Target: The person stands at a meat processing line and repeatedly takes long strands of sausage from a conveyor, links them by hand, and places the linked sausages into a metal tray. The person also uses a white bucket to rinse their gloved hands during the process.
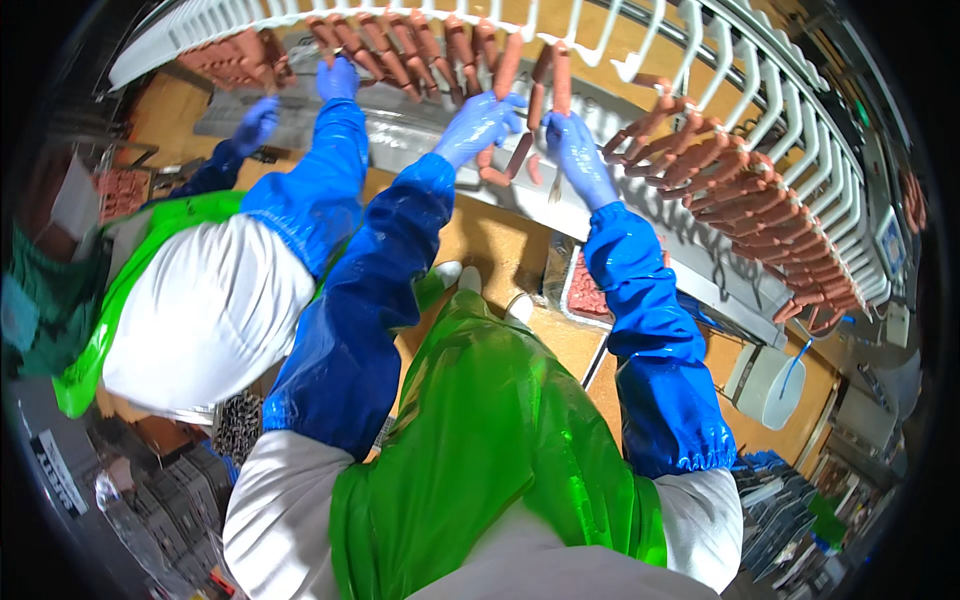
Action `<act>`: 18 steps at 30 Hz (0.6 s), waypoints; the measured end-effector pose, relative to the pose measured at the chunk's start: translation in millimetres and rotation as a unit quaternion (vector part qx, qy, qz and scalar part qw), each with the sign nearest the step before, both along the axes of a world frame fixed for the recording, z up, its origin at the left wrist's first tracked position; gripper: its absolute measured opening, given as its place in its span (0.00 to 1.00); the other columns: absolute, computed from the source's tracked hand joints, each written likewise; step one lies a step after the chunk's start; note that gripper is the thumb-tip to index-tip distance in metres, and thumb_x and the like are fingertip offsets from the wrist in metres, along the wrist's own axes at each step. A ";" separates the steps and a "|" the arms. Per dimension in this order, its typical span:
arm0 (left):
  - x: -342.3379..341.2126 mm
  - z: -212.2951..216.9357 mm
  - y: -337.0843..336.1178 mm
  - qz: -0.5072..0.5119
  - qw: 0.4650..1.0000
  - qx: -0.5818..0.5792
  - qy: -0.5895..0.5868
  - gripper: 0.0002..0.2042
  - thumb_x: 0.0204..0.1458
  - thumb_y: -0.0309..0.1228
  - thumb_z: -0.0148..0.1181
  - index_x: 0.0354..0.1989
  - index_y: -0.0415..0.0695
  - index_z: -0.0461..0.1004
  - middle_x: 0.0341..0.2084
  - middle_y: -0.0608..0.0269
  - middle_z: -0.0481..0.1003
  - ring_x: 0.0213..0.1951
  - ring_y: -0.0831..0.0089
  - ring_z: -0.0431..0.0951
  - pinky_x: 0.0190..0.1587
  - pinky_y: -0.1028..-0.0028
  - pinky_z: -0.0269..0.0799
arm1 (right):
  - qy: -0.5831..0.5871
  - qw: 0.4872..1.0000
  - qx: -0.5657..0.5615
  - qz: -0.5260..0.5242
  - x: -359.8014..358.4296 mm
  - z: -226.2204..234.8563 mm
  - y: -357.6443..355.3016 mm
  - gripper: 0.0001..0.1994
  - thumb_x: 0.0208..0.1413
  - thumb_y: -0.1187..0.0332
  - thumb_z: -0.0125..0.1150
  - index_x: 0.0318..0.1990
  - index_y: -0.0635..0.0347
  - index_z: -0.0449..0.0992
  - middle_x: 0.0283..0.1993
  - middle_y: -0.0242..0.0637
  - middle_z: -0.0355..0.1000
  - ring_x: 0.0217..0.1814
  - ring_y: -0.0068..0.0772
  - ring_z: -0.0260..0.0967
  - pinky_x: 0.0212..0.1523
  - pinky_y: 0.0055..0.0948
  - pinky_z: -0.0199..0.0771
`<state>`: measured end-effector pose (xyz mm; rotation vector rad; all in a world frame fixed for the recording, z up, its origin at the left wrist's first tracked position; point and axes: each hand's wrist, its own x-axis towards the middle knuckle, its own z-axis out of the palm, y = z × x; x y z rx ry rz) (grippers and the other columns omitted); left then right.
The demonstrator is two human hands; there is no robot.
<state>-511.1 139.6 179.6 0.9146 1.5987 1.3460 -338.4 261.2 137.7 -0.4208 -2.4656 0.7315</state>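
**A:** status on the hands?

**B:** I see both raised toward 12 o'clock, in blue gloves and long blue sleeve guards. Left hand is clenched on the sausage string that hangs from the white hook rail; the links run down past its fingers. Right hand sits just beside it at 1 o'clock, fingers curled near the same string, with a thin metal tool sticking down from under it. I can't tell whether that grip is closed on the tool or on a link

**A:** where's the product?

**B:** string hangs upright between the two hands, slightly above centre. A few loose links dangle lower, between the wrists. More sausages hang in a dense row along the rail, sweeping from 11 round to 3 o'clock

**A:** anyone else in frame?

**B:** yes, a co-worker at 9 o'clock in a white coat and green apron. Their gloved hand reaches up to the rail at 11 o'clock; the other gloved hand is lower, to the left of it

**A:** below the hands?

**B:** my own green apron fills 6 o'clock. A crate of sausages sits on the floor just under the right forearm, a white bucket at 4 o'clock
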 end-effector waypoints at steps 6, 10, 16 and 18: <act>14.8 32.7 -3.6 -0.077 0.995 -0.064 0.010 0.20 0.62 0.41 0.45 0.55 0.45 0.74 0.49 0.63 0.75 0.33 0.75 0.75 0.35 0.74 0.73 | -0.007 0.938 -0.330 -0.107 0.2 43.4 4.1 0.16 0.61 0.60 0.59 0.45 0.65 0.81 0.39 0.44 0.75 0.42 0.29 0.72 0.45 0.31 0.69; 11.1 18.1 6.9 -0.088 0.873 0.027 0.479 0.23 0.65 0.46 0.38 0.51 0.40 0.73 0.48 0.42 0.74 0.51 0.48 0.72 0.48 0.57 0.71 | 0.155 0.801 -0.578 -0.017 -32.7 46.6 -37.1 0.17 0.63 0.66 0.56 0.56 0.65 0.72 0.49 0.35 0.75 0.46 0.29 0.73 0.50 0.29 0.71; -5.3 22.6 -29.4 -0.046 0.924 -0.048 0.376 0.23 0.67 0.48 0.37 0.44 0.40 0.74 0.38 0.43 0.76 0.38 0.46 0.75 0.44 0.55 0.70 | 0.145 0.727 -0.664 0.094 -29.3 53.0 -20.6 0.14 0.62 0.66 0.57 0.52 0.59 0.69 0.39 0.32 0.71 0.29 0.24 0.65 0.33 0.27 0.69; -1.0 11.4 -33.7 -0.090 0.942 -0.053 0.318 0.21 0.67 0.47 0.39 0.45 0.42 0.73 0.33 0.47 0.75 0.35 0.47 0.75 0.41 0.57 0.70 | 0.048 0.860 -0.503 0.070 -28.9 30.4 19.5 0.14 0.61 0.68 0.59 0.52 0.59 0.70 0.37 0.32 0.71 0.29 0.24 0.67 0.31 0.26 0.68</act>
